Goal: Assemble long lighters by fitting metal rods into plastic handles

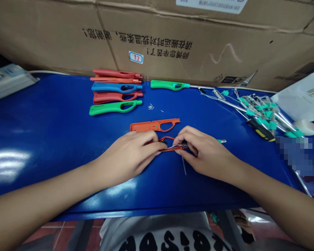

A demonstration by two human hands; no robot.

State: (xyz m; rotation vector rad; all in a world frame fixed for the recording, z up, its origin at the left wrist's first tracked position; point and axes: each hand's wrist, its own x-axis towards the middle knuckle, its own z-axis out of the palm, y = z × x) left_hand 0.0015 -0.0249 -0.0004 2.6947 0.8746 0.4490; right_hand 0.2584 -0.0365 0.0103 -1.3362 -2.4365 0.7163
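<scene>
between both hands (pixel 132 153) (pixel 206 153), an orange shell (pixel 170 150) stretches sideways, pointing right.

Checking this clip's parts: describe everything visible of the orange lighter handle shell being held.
The orange lighter handle shell looks plastic, narrow, with a looped finger opening on its far side. It is open, showing thin wires inside. It is held crosswise over the blue table; contact there is unclear. The left hand covers its left end; the right hand grips near its right end.
</scene>
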